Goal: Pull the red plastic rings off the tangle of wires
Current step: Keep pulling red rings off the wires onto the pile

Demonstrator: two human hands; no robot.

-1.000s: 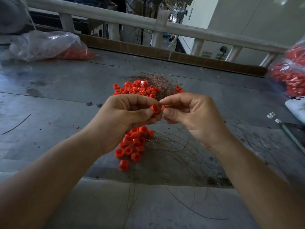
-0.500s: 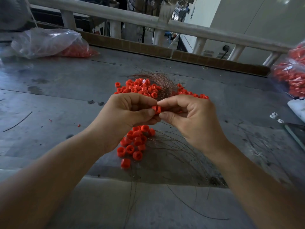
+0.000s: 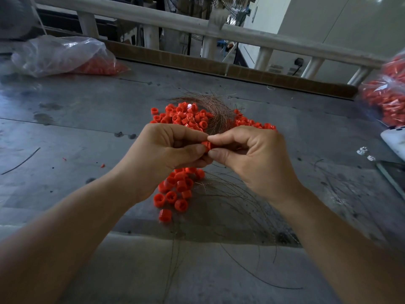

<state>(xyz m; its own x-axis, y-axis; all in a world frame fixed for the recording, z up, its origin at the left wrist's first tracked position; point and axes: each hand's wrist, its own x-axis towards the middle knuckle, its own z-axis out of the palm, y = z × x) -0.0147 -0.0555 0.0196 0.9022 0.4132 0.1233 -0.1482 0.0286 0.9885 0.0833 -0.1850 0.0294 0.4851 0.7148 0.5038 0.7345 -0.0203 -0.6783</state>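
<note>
Grey metal-looking counter (image 3: 87, 110), scuffed and spotted, with a white railing (image 3: 197, 25) along its far edge. A clear plastic bag (image 3: 61, 53) with red pieces inside lies far left, and a second bag (image 3: 385, 95) sits at the right margin.

Change over the last second: the left hand (image 3: 166, 150) and right hand (image 3: 249, 154) have stayed together above the middle of the counter. The red ring (image 3: 206, 145) between them was plainly exposed a second ago and nearly hidden half a second ago. It now shows again as a small wedge where the thumb tips meet. No gap has opened between the hands. Judgement: this ring is still being worked loose and is not yet off its wire.

Grip: the fingers (image 3: 186, 133) of both hands are curled, and each thumb and forefinger pinches the ring from its own side. Whether the right hand also traps a wire strand cannot be told.

Materials: the rings are short, hollow cylinders of glossy orange-red plastic. The far heap of rings (image 3: 186, 117) lies against the tangle of wires (image 3: 210, 110), a fine coppery-brown bundle that fans upward like coarse hair. The near heap of rings (image 3: 175, 189) lies on the counter below the hands. Judgement: these appear already freed. Thin dark loose strands (image 3: 241, 205) arc over the counter beside that heap, toward the near edge.

Judgement: many rings remain in the far heap, so the task appears well short of done.
</note>
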